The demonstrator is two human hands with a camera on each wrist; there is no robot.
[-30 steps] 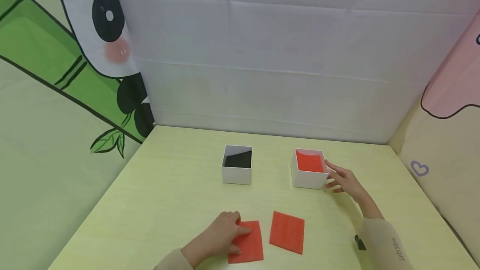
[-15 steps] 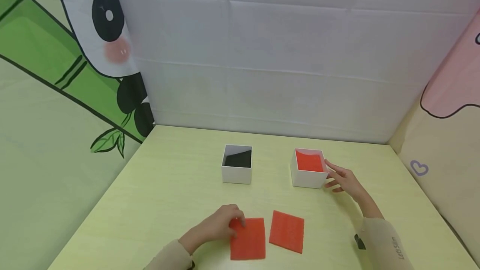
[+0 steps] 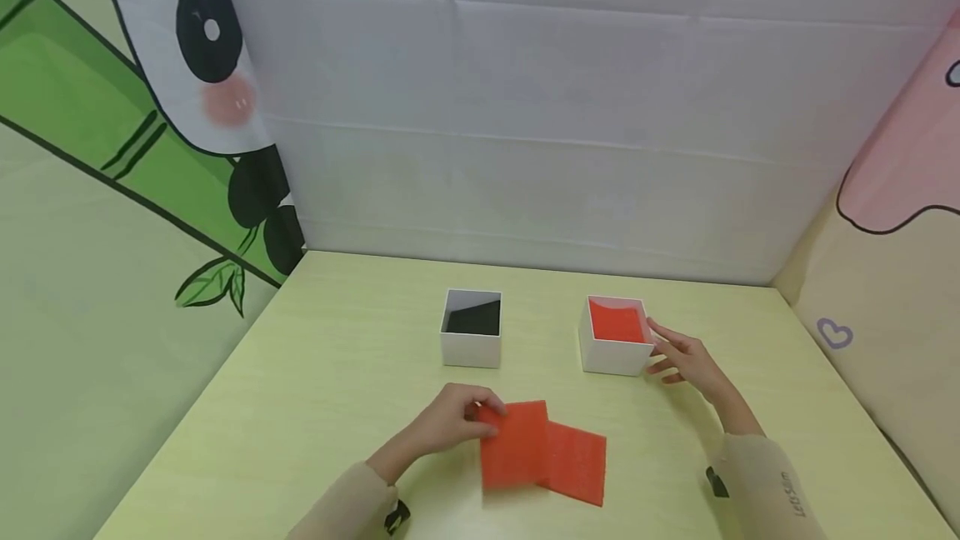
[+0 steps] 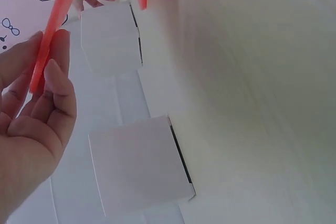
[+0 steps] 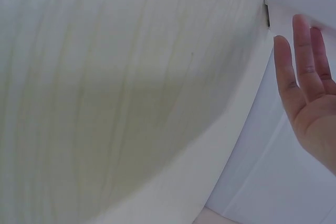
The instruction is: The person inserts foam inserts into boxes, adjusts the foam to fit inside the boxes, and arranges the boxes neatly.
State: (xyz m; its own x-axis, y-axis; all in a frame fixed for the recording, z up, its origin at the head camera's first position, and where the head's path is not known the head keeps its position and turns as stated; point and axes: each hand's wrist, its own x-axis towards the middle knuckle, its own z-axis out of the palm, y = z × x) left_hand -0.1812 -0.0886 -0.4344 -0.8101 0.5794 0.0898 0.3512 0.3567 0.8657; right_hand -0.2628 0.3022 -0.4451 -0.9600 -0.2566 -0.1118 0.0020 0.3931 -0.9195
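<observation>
My left hand [image 3: 450, 422] pinches a thin red square sheet [image 3: 516, 448] by its left edge, thumb on one side and fingers on the other. The left wrist view shows this sheet [image 4: 52, 30] edge-on, raised off the table. Behind it lies a second red square sheet [image 3: 579, 465], its left part covered. At the back right stands a white box [image 3: 611, 358] with red material [image 3: 617, 323] inside. My right hand [image 3: 692, 365] is at that box's right side, fingers extended and fingertips at the wall. In the right wrist view those fingers [image 5: 304, 61] look fairly straight.
A second white box [image 3: 471, 351] stands to the left, with black material [image 3: 476, 321] inside. The pale yellow table [image 3: 352, 340] ends against a whitish sheet backdrop [image 3: 525, 123]. Printed cloth walls [image 3: 97, 340] flank it.
My left hand has gone from resting on the left red sheet to pinching it, lifting it and carrying it right and forward, over part of the other sheet. My right hand stays put.
</observation>
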